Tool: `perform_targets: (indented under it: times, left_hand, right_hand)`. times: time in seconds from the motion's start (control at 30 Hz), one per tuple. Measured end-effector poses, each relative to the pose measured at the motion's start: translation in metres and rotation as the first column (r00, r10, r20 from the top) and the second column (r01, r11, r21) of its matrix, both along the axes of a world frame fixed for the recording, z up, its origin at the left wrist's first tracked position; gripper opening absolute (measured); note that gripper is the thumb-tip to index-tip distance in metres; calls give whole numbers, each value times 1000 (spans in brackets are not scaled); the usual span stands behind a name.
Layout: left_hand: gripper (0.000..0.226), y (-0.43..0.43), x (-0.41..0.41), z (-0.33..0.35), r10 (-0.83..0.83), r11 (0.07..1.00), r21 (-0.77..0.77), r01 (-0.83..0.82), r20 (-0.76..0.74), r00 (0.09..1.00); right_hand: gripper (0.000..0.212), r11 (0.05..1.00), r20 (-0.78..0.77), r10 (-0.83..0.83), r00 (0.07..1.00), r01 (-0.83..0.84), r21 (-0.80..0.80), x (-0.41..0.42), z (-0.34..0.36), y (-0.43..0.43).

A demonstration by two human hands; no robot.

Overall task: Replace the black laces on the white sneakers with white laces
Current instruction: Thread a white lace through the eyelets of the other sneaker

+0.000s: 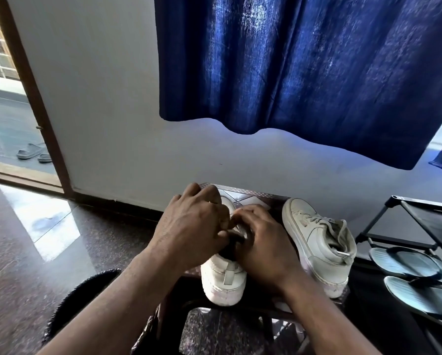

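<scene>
Second sneaker in hand, first already re-laced

The sneaker at the person's right [319, 242] stands on the surface [243, 196] threaded with pale laces. Over the other sneaker [225, 280] the left hand [189, 226] and right hand [260, 242] meet, fingers curled in and seemingly pinching a white lace [237, 228] near the tongue. The eyelets are hidden, so the task looks late, with threading and tying perhaps left.

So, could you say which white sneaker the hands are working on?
The left white sneaker: the left hand and right hand grip its lacing; the right sneaker stands untouched, white-laced.
</scene>
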State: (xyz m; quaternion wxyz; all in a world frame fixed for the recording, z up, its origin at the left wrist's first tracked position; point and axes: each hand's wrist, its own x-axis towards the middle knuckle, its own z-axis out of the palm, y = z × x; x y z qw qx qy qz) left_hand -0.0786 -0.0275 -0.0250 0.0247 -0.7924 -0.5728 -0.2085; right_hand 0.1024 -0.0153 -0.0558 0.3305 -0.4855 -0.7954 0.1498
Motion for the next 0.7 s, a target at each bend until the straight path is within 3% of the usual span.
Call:
perform_targets:
  times: [0.17,0.3,0.43,0.7]
  left_hand:
    - [35,6,-9,-14,-13,997,-64,39,366,931]
    - [49,8,-15,-15,64,968,-242,70,507,859]
    - [50,6,-16,-11,95,949,-311,41,410,907]
    - [46,-1,-10,-7,64,978,-209,-5,277,959]
  right_hand:
    - [24,996,108,-62,992,53,78,-4,6,6]
    - [12,972,-12,-127,992,127,196,-8,6,8]
    - [10,951,-87,-173,981,190,243,-17,0,6]
    - [10,919,-67,-304,950,311,241,-20,0,9]
